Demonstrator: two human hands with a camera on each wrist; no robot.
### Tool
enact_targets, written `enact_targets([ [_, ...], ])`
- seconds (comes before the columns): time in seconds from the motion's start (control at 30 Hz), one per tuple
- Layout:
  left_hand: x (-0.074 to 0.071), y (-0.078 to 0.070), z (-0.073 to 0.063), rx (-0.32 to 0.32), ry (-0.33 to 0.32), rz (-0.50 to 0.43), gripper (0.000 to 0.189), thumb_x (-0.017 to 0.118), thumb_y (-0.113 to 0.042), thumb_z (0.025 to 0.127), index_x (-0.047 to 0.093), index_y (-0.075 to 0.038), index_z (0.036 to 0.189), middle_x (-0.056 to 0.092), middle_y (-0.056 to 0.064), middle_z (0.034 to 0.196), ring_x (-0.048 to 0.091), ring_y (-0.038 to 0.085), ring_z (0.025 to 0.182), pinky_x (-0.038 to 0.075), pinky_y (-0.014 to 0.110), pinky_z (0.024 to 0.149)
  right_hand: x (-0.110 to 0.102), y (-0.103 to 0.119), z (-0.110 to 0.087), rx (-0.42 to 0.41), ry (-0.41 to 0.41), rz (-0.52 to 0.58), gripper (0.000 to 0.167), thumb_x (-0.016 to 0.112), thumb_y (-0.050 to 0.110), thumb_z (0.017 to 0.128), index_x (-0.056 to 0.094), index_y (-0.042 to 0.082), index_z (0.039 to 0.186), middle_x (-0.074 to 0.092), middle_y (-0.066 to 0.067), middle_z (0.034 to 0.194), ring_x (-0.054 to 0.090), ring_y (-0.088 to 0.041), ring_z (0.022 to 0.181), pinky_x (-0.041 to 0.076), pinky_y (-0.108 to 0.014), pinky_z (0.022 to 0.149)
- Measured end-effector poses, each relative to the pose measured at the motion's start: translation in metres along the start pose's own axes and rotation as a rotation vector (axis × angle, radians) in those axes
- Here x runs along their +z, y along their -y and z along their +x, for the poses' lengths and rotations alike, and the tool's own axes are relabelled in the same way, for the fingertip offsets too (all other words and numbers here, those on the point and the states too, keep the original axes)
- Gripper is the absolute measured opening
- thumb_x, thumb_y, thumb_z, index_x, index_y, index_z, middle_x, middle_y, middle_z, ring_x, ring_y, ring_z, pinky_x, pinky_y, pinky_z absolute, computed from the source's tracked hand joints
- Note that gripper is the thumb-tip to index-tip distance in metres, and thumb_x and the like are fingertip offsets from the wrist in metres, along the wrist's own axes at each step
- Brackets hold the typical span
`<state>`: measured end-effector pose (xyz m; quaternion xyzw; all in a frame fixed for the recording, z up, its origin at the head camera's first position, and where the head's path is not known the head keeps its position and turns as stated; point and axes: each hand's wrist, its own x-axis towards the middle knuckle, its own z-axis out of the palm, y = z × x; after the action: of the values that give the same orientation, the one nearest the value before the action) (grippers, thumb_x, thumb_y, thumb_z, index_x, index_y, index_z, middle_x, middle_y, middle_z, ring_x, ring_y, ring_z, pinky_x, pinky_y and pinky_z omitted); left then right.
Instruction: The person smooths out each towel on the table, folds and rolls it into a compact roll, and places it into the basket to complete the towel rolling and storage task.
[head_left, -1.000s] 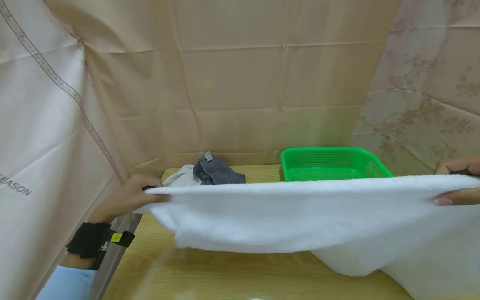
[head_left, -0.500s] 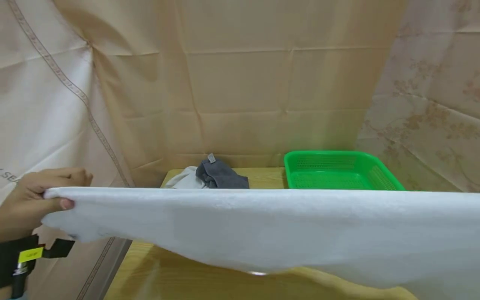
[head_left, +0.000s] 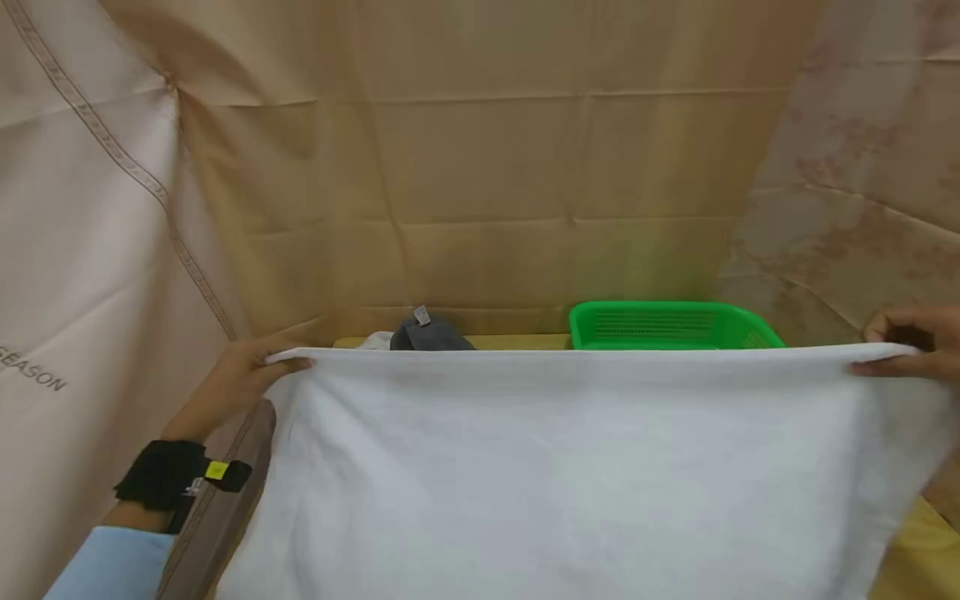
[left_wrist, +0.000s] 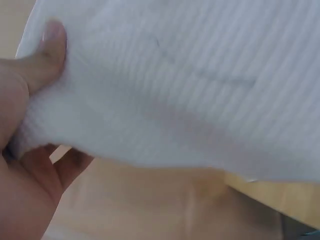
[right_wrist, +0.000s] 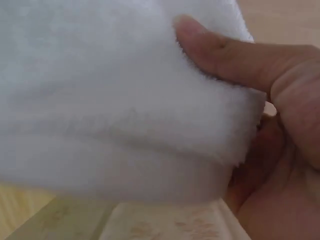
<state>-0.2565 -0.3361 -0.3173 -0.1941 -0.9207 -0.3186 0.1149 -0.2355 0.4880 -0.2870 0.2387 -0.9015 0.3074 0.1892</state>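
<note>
A white towel [head_left: 570,467] is stretched between both hands in the head view and hangs down as a broad sheet over the table. At its upper left corner, my left hand [head_left: 240,375] pinches the edge between thumb and fingers. My right hand [head_left: 918,342] pinches the upper right end the same way. In the left wrist view the thumb of the left hand [left_wrist: 30,130] presses on the ribbed-looking towel [left_wrist: 165,95]. Fluffy pile shows on the towel [right_wrist: 115,100] in the right wrist view, under the thumb of the right hand [right_wrist: 280,100].
A green plastic basket [head_left: 652,315] stands at the back right of the table, partly hidden behind the towel. Left of it lie a dark grey cloth [head_left: 431,333] with a tag and a whitish cloth [head_left: 377,341]. Beige fabric [head_left: 480,167] hangs behind and at both sides.
The hands first spread wide, the right one leaving the head view, then came closer together again. The towel, earlier a shallower sagging band, now hangs lower and covers most of the table.
</note>
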Motion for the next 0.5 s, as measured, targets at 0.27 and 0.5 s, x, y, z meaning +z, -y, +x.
enact_targets([
  [0.27,0.042,0.035,0.001,0.006,-0.032,0.096,0.017,0.074,-0.011,0.095,0.079,-0.012,0.112,0.074,0.009,0.111,0.066,0.025,0.095,0.054,0.036,0.072,0.040,0.007,-0.019,0.062,0.195,-0.431,0.036,0.084,-0.006,0.076,0.058,0.017,0.085,0.051,0.012,0.078,0.039,-0.001,0.063,0.039,-0.024,0.054],
  [0.5,0.037,0.044,-0.024,0.033,0.061,-0.056,0.015,0.079,-0.005,0.089,0.080,-0.012,0.103,0.073,0.001,0.096,0.066,0.010,0.086,0.055,0.028,0.071,0.043,0.000,-0.047,0.022,0.250,-0.265,0.042,0.078,-0.019,0.073,0.060,0.016,0.086,0.053,0.018,0.078,0.038,-0.001,0.060,0.037,-0.023,0.049],
])
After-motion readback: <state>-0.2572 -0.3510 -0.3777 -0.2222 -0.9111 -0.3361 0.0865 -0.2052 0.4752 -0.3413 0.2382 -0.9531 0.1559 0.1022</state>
